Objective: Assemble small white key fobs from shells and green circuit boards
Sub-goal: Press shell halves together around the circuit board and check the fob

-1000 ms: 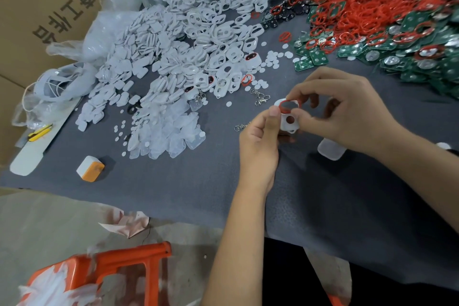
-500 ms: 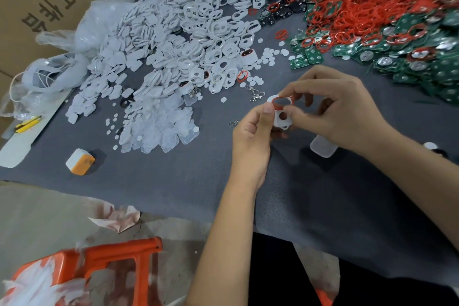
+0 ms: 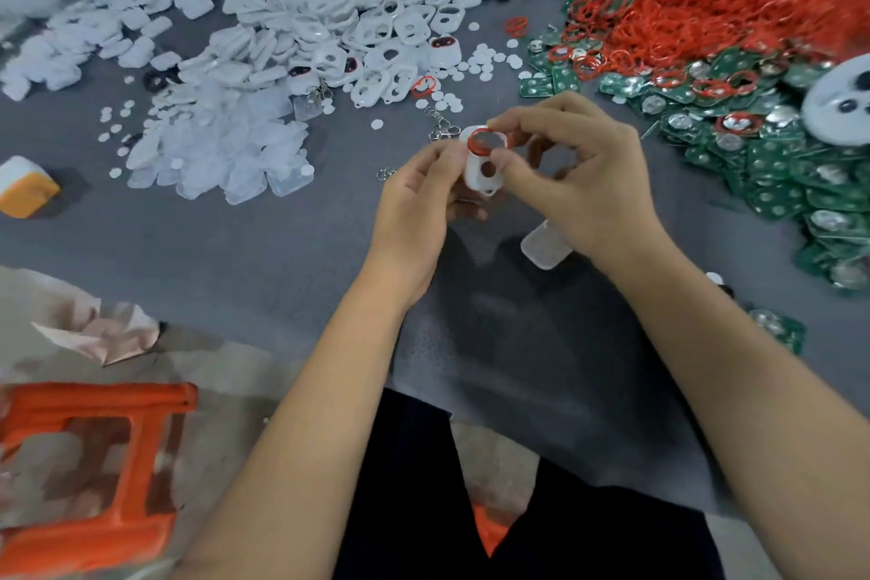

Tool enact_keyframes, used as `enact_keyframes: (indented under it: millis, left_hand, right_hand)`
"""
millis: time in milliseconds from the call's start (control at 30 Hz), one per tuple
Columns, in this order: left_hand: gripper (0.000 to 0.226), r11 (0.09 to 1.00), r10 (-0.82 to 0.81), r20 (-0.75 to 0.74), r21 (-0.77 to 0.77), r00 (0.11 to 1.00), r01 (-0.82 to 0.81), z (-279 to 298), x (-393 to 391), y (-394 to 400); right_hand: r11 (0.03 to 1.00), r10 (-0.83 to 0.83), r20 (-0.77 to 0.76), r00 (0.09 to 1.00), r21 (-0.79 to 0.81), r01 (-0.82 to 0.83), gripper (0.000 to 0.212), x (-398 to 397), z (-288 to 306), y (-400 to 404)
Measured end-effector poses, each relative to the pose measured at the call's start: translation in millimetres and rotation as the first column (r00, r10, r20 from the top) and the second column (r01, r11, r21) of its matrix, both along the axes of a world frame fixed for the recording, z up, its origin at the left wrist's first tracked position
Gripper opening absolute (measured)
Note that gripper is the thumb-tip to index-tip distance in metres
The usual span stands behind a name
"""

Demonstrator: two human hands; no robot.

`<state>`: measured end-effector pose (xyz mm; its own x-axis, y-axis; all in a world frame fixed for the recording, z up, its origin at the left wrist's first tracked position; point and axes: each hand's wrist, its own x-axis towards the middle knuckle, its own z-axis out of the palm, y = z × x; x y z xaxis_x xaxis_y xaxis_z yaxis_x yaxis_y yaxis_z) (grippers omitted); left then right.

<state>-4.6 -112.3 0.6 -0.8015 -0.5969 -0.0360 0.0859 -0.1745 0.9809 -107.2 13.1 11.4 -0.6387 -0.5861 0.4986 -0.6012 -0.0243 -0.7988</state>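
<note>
hands at centre of a grey mat: left hand grips a white fob shell from its left side, while right hand pinches a red ring at the shell's far end. loose white shells lie far left, red rings far right, green circuit boards at right; a clear case lies just below the right hand.

Two hands, one held fob shell, one orange stool, uncountable heaped parts.

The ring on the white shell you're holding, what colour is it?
Red, seen in the head view.
</note>
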Motion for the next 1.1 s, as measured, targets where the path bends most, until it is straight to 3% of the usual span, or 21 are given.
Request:
enact_keyframes:
  millis: [567, 867, 1100]
  left_hand:
    - [0.028, 0.988, -0.093, -0.065, -0.130, 0.994, 0.084, -2.1, 7.8, 0.7]
    - [0.027, 0.981, -0.038, -0.042, -0.193, 0.998, 0.029, -3.4, 6.3, 3.4]
    - [0.030, 0.971, -0.044, -0.021, -0.236, 0.999, 0.038, -7.1, 6.3, 0.9]
  right_hand:
    - [1.000, -0.012, -0.058, 0.998, 0.010, 0.012, 0.019, -0.8, -0.2, 1.6]
    - [0.997, -0.050, -0.183, 0.982, 0.041, 0.058, 0.013, -4.6, -0.8, 1.7]
    - [0.998, -0.049, -0.195, 0.980, 0.039, 0.057, 0.014, -4.6, -3.5, 1.2]
